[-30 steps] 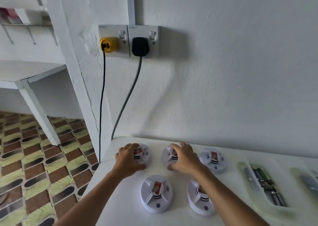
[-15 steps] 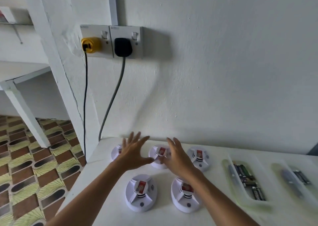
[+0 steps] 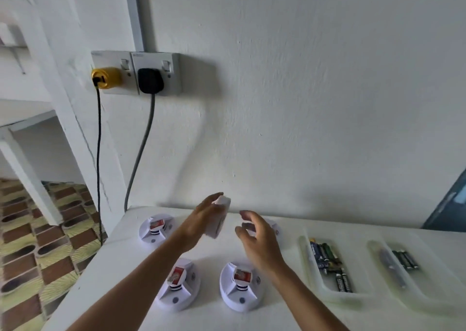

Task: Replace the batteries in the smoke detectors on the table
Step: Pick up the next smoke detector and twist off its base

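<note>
My left hand grips round white plastic smoke detector, lifted on edge above white table, blurred. My right hand hovers beside it, fingers loosely curled, holding nothing. Below hands: two more white detectors, red-labelled batteries showing. Right of right hand: clear tray of loose batteries.

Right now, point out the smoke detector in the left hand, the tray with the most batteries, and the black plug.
Lifted smoke detector [image 3: 219, 219], head view, on its white side.
Battery tray [image 3: 303, 246], head view, on its left rim.
Black plug [image 3: 150, 80], head view, on its body.
</note>
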Demonstrator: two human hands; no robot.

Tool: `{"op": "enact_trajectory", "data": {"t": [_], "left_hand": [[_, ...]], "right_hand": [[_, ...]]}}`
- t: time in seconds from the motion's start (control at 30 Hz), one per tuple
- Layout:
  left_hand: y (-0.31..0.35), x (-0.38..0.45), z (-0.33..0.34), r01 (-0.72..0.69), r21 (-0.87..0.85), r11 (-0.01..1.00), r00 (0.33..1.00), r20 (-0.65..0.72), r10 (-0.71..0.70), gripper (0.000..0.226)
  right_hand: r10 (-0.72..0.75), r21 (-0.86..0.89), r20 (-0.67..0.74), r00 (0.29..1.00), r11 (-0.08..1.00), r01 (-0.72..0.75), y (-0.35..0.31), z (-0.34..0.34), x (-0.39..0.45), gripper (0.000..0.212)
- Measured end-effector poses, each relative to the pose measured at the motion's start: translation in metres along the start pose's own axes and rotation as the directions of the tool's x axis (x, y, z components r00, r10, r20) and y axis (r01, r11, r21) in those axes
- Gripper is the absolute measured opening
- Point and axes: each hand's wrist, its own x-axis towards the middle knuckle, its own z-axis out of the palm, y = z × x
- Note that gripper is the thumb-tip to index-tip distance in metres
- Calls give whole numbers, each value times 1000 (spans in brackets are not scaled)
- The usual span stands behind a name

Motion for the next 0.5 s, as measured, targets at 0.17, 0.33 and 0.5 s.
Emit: {"op": "enact_trajectory", "data": {"t": [0.17,0.33,0.5], "left_hand": [[21,-42,-5,-50,-593,804,992,61,106,48],[26,-69,-13,-116,-651,750,992,-41,118,50],[27,-83,-17,-97,-638,764,995,-44,90,44]], "right_hand": [[-65,207,-38,997,976,71,-32,29,-8,50],[-142,202,33,989,970,132,-47,35,-9,51],[-136,193,164,977,976,104,-52,32,-3,51]]}}
